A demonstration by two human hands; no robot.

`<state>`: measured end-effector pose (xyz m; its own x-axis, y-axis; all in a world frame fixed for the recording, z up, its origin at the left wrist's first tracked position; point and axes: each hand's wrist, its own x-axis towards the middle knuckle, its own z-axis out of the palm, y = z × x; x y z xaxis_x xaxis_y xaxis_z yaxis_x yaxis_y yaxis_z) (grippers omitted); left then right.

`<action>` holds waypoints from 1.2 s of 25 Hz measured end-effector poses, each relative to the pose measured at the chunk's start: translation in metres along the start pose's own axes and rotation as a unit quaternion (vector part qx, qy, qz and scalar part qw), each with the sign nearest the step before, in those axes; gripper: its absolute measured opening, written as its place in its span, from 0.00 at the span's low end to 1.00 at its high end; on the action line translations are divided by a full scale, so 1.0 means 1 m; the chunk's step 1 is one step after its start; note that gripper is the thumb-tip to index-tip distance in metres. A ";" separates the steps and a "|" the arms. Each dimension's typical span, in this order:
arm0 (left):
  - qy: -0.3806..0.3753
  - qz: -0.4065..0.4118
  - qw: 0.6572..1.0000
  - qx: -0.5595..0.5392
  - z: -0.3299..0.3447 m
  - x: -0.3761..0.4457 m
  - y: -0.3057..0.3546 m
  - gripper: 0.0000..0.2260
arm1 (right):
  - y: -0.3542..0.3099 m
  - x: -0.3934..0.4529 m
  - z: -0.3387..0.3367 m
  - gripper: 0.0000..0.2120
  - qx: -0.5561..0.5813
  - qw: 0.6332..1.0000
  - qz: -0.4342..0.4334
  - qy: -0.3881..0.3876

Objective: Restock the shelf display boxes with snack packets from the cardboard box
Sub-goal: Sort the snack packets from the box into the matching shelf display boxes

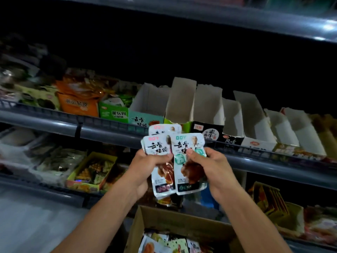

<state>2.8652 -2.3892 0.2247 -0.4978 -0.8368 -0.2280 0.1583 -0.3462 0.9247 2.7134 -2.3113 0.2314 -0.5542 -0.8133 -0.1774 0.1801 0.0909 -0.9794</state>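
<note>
I hold a small fan of white snack packets in front of the middle shelf. My left hand point(147, 167) grips two or three pink-labelled packets point(156, 145). My right hand point(207, 167) pinches a green-labelled packet point(187, 143) with its thumb on the front. Just above them stands a row of white display boxes point(182, 99) on the shelf, open at the top; the light-green one point(144, 119) carries the same print as my packets. Below my arms the brown cardboard box point(175, 223) is open, with several packets point(164, 243) inside.
Orange and green snack boxes point(78, 103) fill the shelf's left part. The grey shelf rail point(109, 132) runs across behind my hands. A lower shelf holds a yellow tray of snacks point(91, 172) at left and more packs point(269, 198) at right. The top shelf is dark.
</note>
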 end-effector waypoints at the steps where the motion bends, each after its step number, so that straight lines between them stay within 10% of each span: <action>1: 0.017 0.001 0.999 -0.041 -0.008 0.006 0.007 0.13 | -0.006 0.006 0.001 0.09 0.029 1.000 0.001 0.010; 4: 0.010 0.003 0.988 -0.155 -0.030 0.016 0.034 0.11 | -0.022 0.026 0.009 0.09 0.126 0.989 -0.022 0.071; 8: 0.052 0.044 0.990 -0.122 -0.048 0.031 0.056 0.13 | -0.062 0.048 0.045 0.07 -0.051 0.990 -0.129 0.018; 12: 0.119 0.032 0.981 -0.147 -0.067 0.043 0.063 0.12 | -0.113 0.110 0.102 0.25 -0.137 0.961 -0.238 0.004; 16: 0.120 0.015 0.978 -0.170 -0.083 0.051 0.067 0.12 | -0.128 0.190 0.146 0.28 -0.433 0.836 -0.338 0.014; 20: 0.112 0.026 0.979 -0.168 -0.090 0.062 0.069 0.12 | -0.121 0.232 0.160 0.16 -0.584 0.742 -0.328 0.036; 25: 0.121 0.011 0.979 -0.165 -0.089 0.077 0.060 0.18 | -0.125 0.242 0.158 0.09 -0.618 0.748 -0.241 0.001; 30: 0.111 0.030 0.983 -0.144 -0.078 0.073 0.060 0.13 | -0.110 0.237 0.156 0.24 -0.636 0.725 -0.264 -0.032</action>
<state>2.9048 -2.5040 0.2393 -0.2868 -0.9200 -0.2670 0.4328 -0.3731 0.8206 2.6886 -2.6040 0.3124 -0.2272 -0.9490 0.2183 -0.9600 0.1807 -0.2136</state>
